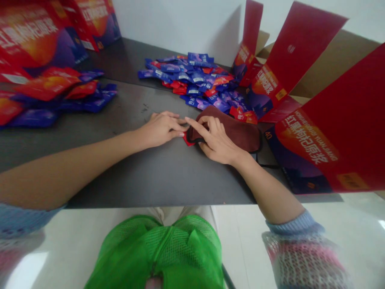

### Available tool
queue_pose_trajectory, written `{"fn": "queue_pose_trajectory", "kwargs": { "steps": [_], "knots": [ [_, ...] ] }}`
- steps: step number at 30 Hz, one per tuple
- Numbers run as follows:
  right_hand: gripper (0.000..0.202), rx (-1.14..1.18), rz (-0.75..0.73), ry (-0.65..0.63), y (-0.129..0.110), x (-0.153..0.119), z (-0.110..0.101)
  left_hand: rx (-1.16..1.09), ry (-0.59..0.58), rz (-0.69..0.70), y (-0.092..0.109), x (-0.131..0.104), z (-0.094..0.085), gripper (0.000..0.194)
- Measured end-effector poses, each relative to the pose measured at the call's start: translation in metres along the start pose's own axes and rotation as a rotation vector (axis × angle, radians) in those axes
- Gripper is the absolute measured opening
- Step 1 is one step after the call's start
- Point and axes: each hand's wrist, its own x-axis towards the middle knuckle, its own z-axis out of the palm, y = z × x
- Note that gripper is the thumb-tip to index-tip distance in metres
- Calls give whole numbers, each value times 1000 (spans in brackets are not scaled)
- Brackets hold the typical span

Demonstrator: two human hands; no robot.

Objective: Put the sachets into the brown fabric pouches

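A maroon sleep mask (240, 130) with black edging and a black strap lies on the grey table. My right hand (215, 140) grips its left end, index finger stretched toward my other hand and the remaining fingers bent over the fabric. From under that end a red sachet (188, 140) pokes out, mostly hidden. My left hand (165, 129) is closed at the sachet's edge, thumb and fingertips against it; their exact hold is partly covered. Just behind the mask lies a pile of blue and red sachets (195, 78).
Open red boxes (315, 148) stand along the right side, flaps up. More red boxes (33, 36) are at the back left, with a heap of sachets (60, 96) before them. The white wall (174, 24) bounds the grey table (144, 176) behind.
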Motion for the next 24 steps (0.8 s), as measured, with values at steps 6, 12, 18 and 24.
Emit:
{"fn": "queue_pose_trajectory", "kwargs": {
  "steps": [6,12,18,24],
  "knots": [
    [41,-72,-121,40,13,0,-1,208,-106,8,10,-5,-7,74],
    [29,-209,46,-14,19,6,-19,326,-191,38,9,-11,-14,86],
    [33,-207,309,46,41,-3,-25,369,-202,43,9,-14,-13,85],
    [39,-74,365,380,43,-4,-20,447,-239,23,20,-12,-19,77]
  ]
}}
